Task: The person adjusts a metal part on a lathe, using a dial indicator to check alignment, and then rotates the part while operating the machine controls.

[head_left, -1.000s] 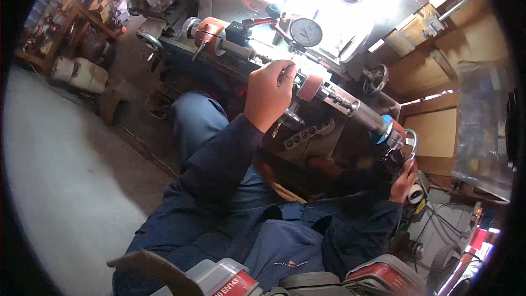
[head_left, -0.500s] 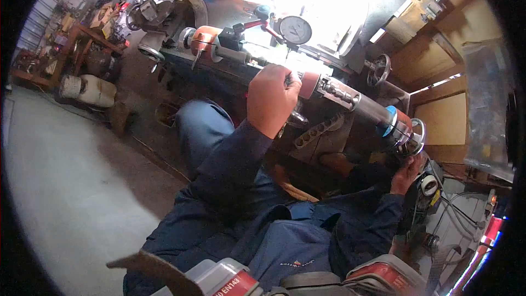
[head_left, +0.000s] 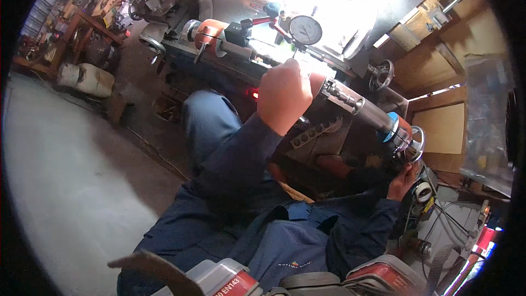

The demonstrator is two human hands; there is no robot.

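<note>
My left hand (head_left: 285, 97) is closed in a fist against the middle of a long machine with a metal spindle. What its fingers hold is hidden. Just above it, a round white dial gauge (head_left: 305, 30) sits on a jointed red and black arm (head_left: 263, 21). Right of the fist, an open metal housing (head_left: 343, 96) shows a shaft inside, and a grey cylinder (head_left: 375, 118) runs on to a blue and orange collar (head_left: 395, 127). At the machine's right end, my right hand (head_left: 402, 182) has its fingers curled at the lower rim of a chrome handwheel (head_left: 419, 143).
An orange clamp block (head_left: 210, 35) with a lever stands at the machine's left part. Below the spindle lies a holed metal strip (head_left: 316, 133). Another handwheel (head_left: 382, 75) is behind. A white jug (head_left: 97, 80) stands on the left floor; cables (head_left: 446, 214) hang at right.
My left fist has turned, its knuckles now facing up, and stays by the spindle. The whole view has shifted slightly. A small red light now shows left of the fist. My right hand stays at the handwheel.
</note>
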